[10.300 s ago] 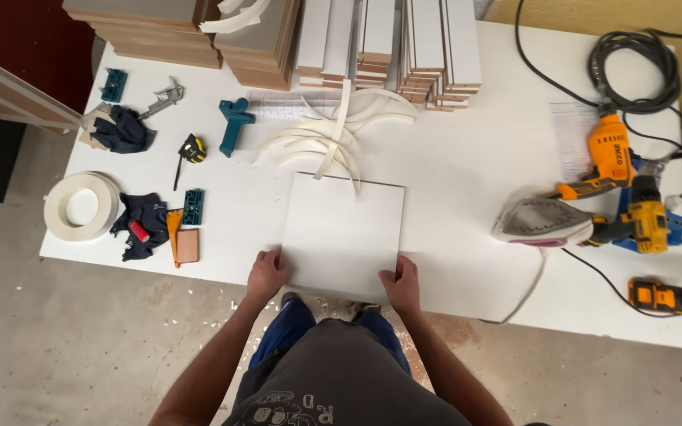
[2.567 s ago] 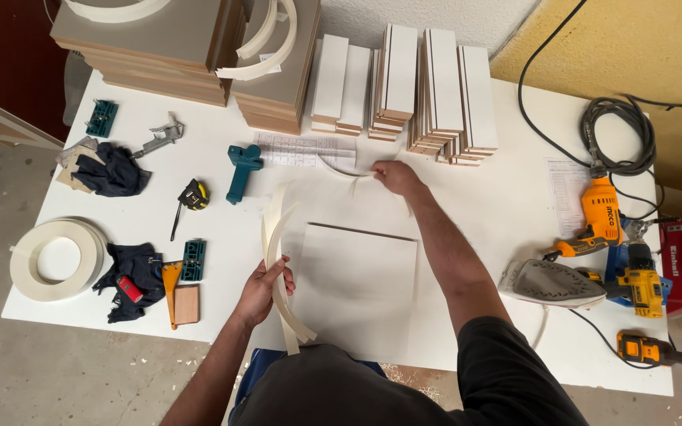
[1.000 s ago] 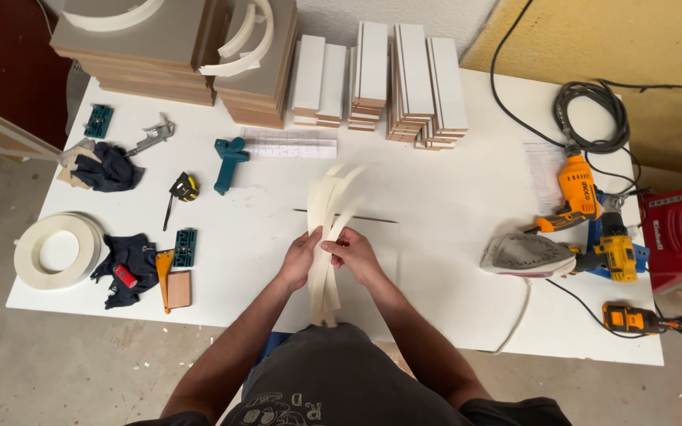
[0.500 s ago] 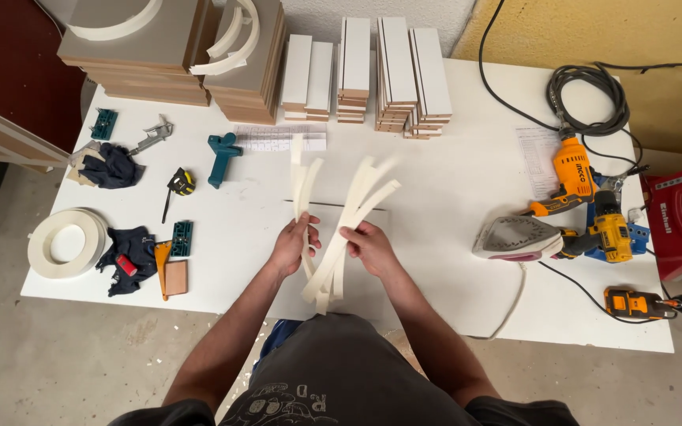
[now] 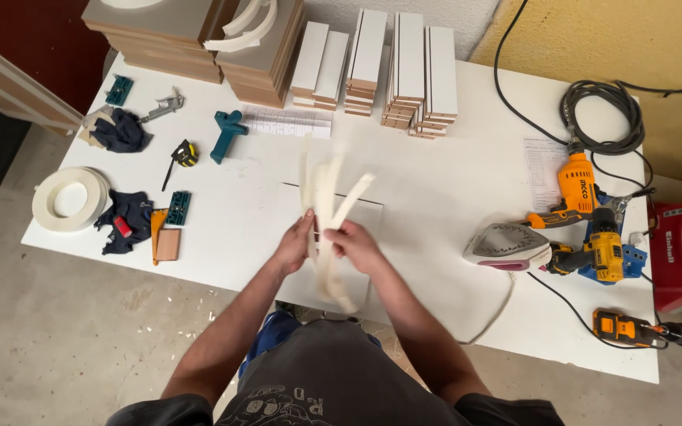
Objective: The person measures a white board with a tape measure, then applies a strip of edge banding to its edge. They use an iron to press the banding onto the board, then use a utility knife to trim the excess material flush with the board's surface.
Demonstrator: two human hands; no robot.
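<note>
White edge-banding strips point(image 5: 327, 229), bunched and blurred, sit pinched between my left hand point(image 5: 294, 248) and right hand point(image 5: 357, 246), fingers closed, above the white panel point(image 5: 357, 217) on the tabletop point(image 5: 222, 229); I'm sorting them, and separating one looks next.

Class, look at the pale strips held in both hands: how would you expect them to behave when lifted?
The strips probably flop, since they bow and fan apart above the left hand and right hand. They look thin, so likely light. They may spring back, judging by their curl.

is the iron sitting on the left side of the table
No, the iron sits on the table's right side, beside the drills.
</note>
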